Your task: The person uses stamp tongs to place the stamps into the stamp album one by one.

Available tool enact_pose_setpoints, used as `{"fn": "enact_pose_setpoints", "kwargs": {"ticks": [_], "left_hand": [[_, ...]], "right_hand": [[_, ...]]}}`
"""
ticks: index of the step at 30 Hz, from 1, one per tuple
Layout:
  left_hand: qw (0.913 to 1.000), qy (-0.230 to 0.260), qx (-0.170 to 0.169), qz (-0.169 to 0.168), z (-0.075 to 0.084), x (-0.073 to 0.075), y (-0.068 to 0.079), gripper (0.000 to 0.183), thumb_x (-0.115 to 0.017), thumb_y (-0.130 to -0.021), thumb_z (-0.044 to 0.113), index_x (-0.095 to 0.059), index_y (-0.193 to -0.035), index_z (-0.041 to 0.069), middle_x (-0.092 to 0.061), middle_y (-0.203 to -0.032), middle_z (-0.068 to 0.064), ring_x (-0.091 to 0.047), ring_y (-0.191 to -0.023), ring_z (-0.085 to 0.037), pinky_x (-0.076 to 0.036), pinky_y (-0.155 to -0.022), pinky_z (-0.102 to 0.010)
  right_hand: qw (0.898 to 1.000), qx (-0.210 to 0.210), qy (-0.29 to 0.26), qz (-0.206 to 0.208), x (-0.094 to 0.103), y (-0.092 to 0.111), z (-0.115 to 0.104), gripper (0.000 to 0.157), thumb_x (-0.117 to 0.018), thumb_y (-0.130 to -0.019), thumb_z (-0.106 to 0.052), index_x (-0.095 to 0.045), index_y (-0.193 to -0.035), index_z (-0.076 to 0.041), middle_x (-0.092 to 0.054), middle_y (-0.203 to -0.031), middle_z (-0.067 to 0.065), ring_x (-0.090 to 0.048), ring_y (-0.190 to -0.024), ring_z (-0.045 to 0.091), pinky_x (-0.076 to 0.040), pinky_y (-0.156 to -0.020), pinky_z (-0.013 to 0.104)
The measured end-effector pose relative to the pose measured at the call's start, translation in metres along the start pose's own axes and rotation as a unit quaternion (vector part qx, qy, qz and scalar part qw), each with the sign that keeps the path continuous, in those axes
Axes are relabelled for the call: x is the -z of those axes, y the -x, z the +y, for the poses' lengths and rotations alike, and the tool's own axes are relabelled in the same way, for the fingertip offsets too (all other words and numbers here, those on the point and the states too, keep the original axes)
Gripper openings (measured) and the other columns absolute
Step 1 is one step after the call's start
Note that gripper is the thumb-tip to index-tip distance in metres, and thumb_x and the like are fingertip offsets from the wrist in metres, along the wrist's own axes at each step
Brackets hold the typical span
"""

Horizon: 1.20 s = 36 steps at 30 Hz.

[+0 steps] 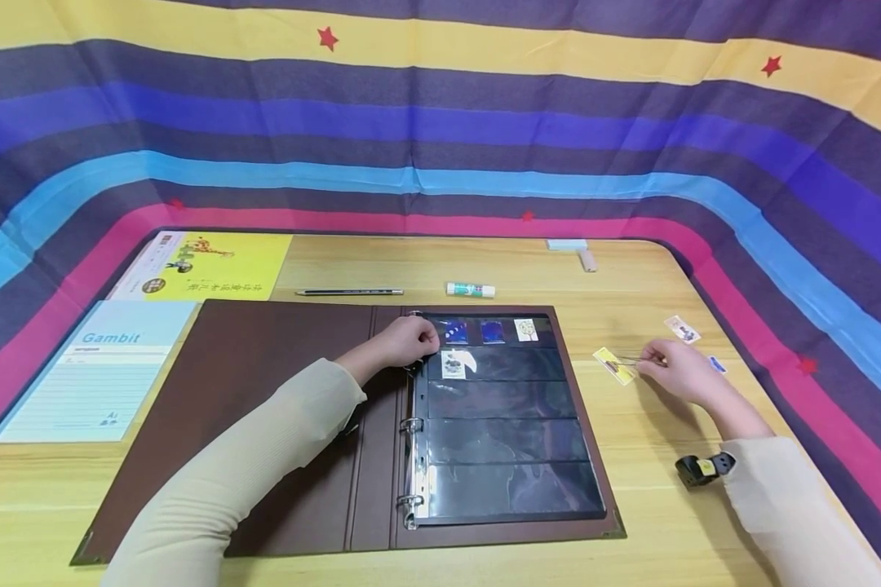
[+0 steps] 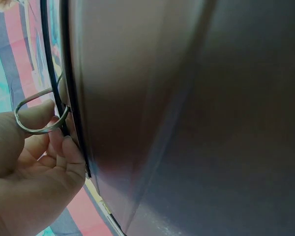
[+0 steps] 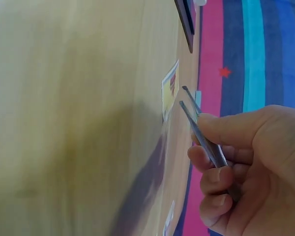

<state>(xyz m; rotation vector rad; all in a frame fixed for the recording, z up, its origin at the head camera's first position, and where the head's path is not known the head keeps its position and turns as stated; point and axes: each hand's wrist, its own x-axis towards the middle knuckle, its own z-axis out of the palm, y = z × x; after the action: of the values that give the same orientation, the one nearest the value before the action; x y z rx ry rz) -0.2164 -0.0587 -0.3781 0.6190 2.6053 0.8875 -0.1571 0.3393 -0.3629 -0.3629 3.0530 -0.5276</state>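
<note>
My right hand [image 1: 677, 371] grips metal tweezers [image 3: 206, 142], thumb on one side and fingers curled on the other. The tweezers' tips are parted, close to a yellow stamp [image 1: 613, 366] on the table. In the right wrist view the tips stand just off this stamp [image 3: 170, 88]. At the upper left corner of a black stamp album page [image 1: 499, 440], my left hand [image 1: 409, 341] pinches the page edge beside the top metal ring [image 2: 19, 115]. Blue stamps [image 1: 492, 332], a tree stamp [image 1: 526, 330] and a grey-and-white stamp [image 1: 453, 364] sit in the page's upper rows.
The brown album cover [image 1: 264, 367] lies open across the table. More stamps [image 1: 682, 328] lie near the right hand. Behind the album are a pencil [image 1: 349, 292], a glue stick [image 1: 471, 289] and an eraser [image 1: 586, 260]. A notebook [image 1: 88, 375] and a yellow booklet [image 1: 242, 265] lie left.
</note>
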Motion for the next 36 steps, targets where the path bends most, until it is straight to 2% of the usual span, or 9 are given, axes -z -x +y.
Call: {"fn": "enact_pose_setpoints", "kwargs": {"ticks": [8,20,26,32,36], "left_hand": [[1.0000,-0.001,0.007,-0.001,-0.001,0.000,-0.001,0.011,-0.048,-0.078,0.005,-0.056,-0.072,0.010,-0.052,-0.069,0.000,-0.046,-0.057,-0.012,-0.038,-0.062,-0.025],[0.9999,-0.007,0.007,0.001,-0.001,-0.001,-0.002,0.011,-0.049,-0.079,0.006,-0.056,-0.072,0.010,-0.052,-0.071,0.001,-0.046,-0.059,-0.012,-0.038,-0.063,-0.025],[0.9998,-0.015,-0.012,0.002,0.000,0.000,-0.001,0.011,-0.048,-0.078,0.005,-0.056,-0.071,0.009,-0.050,-0.066,0.000,-0.044,-0.058,-0.012,-0.036,-0.062,-0.025],[0.9997,-0.019,-0.015,0.002,0.002,0.001,0.000,0.011,-0.048,-0.077,0.004,-0.056,-0.071,0.009,-0.050,-0.066,0.000,-0.044,-0.058,-0.012,-0.036,-0.062,-0.025],[0.9998,-0.017,-0.010,-0.001,0.002,0.002,0.000,0.010,-0.049,-0.078,0.006,-0.056,-0.071,0.009,-0.051,-0.067,0.000,-0.045,-0.058,-0.012,-0.037,-0.062,-0.025]], "right_hand": [[1.000,-0.017,0.002,-0.010,0.003,0.018,0.007,0.009,-0.054,-0.076,-0.012,-0.053,-0.074,-0.003,-0.050,-0.065,0.001,-0.043,-0.057,0.014,-0.036,-0.053,0.030],[1.000,-0.017,0.011,0.006,-0.003,0.019,0.007,0.010,-0.056,-0.076,-0.011,-0.053,-0.067,-0.006,-0.047,-0.059,-0.001,-0.040,-0.051,0.012,-0.033,-0.049,0.028],[0.999,-0.025,0.003,0.027,0.002,0.019,0.007,0.011,-0.056,-0.077,-0.015,-0.055,-0.069,-0.006,-0.050,-0.061,0.000,-0.042,-0.053,0.013,-0.033,-0.050,0.029],[0.996,0.021,0.000,0.089,0.014,0.009,-0.002,0.009,-0.056,-0.077,-0.012,-0.054,-0.073,-0.004,-0.051,-0.063,0.001,-0.043,-0.054,0.013,-0.034,-0.050,0.030],[0.994,0.038,0.004,0.098,0.019,-0.009,-0.018,0.009,-0.054,-0.079,-0.014,-0.054,-0.076,-0.005,-0.052,-0.065,0.003,-0.042,-0.054,0.015,-0.033,-0.050,0.031]]}}
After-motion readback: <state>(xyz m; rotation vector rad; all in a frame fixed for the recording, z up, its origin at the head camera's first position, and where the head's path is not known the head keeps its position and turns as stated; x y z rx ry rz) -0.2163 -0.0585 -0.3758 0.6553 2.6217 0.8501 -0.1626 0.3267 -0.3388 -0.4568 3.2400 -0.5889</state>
